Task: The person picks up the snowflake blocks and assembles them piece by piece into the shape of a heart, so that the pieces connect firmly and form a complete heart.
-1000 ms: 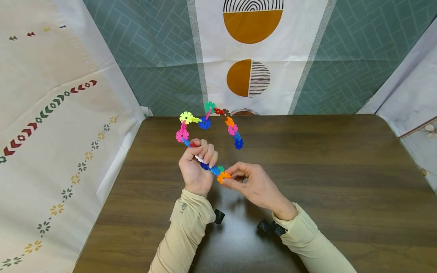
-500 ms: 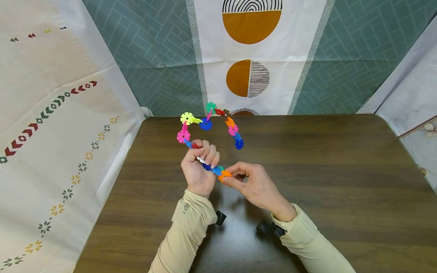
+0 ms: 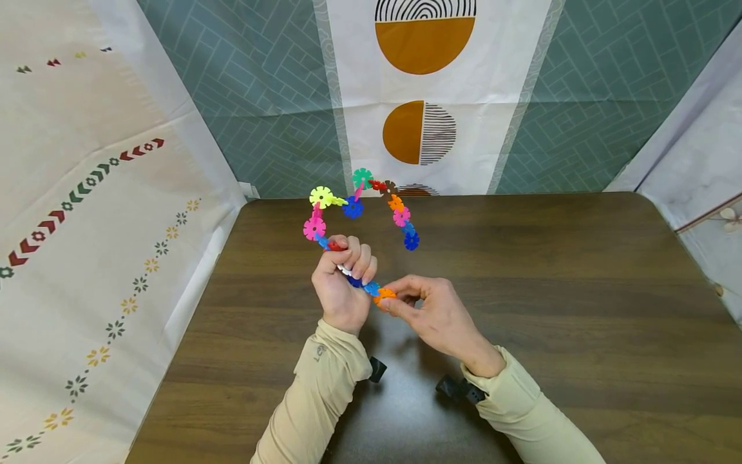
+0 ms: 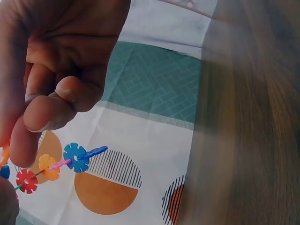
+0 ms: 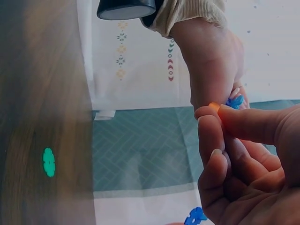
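Note:
A chain of colourful notched plastic discs, with a yellow disc [image 3: 321,197] and a pink disc [image 3: 315,229] among them, arches above the table. My left hand [image 3: 346,283] grips the chain near its lower end, fingers curled over it. White and dark blue discs show under those fingers, then a light blue disc [image 3: 371,289]. Between thumb and fingertips, my right hand [image 3: 431,316] pinches an orange disc [image 3: 385,297] against the light blue one. Whether these two are joined I cannot tell. The chain's far end hangs at a dark blue disc [image 3: 411,241].
A loose green disc [image 5: 48,162] lies on the wooden table [image 3: 551,290], seen in the right wrist view. Behind the table hangs a patterned cloth [image 3: 255,96], and a pale cloth [image 3: 116,225] stands along the left side.
My left hand and the chain have shifted slightly right, toward the right hand. The orange disc has turned more edge-on. In the head view, the green disc has gone out of sight behind the hands.

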A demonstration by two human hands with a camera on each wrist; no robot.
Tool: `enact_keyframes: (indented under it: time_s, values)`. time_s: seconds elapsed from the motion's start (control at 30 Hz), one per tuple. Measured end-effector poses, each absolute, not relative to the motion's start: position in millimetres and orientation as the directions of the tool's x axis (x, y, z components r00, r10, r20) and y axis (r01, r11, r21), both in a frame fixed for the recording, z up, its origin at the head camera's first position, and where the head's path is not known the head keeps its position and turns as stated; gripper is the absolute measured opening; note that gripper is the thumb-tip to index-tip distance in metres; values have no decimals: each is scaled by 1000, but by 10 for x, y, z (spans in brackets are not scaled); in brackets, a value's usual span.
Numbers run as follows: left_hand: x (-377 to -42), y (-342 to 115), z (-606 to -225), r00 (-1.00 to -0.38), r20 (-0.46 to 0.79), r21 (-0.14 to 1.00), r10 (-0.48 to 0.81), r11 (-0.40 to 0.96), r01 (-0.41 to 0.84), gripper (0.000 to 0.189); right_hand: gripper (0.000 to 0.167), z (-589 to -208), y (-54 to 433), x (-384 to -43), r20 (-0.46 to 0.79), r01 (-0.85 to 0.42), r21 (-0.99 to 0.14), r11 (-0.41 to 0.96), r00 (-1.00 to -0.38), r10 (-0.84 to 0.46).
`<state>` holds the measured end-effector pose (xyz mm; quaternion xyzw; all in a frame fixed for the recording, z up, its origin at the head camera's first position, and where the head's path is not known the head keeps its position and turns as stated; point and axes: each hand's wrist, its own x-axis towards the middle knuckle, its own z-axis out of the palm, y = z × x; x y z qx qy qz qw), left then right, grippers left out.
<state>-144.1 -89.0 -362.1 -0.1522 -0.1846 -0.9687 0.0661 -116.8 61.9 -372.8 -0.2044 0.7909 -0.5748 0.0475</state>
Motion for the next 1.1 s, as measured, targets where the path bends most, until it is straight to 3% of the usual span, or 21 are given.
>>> enact_keyframes:
  time_s: [0.5, 0.7, 0.87, 1.1]
  values:
    - [-1444, -862, -3621, -945, 325, 418, -41, -890, 182, 28, 7, -3726, 641, -1150, 216, -318, -908, 273, -914, -343]
    - [-1425, -884, -3606, -963, 269, 607, -9, -774, 177, 18, 9, -3759, 608, -1163, 311, -374, -899, 230, -912, -268]
    - [-1388, -910, -3677, -963, 265, 762, 57, -624, 173, 35, 14, -3810, 591, -1212, 433, -464, -862, 205, -883, -180]
    - [-1367, -1009, -3735, -956, 268, 856, 118, -484, 180, 36, 20, -3867, 584, -1293, 544, -561, -791, 245, -828, -137]
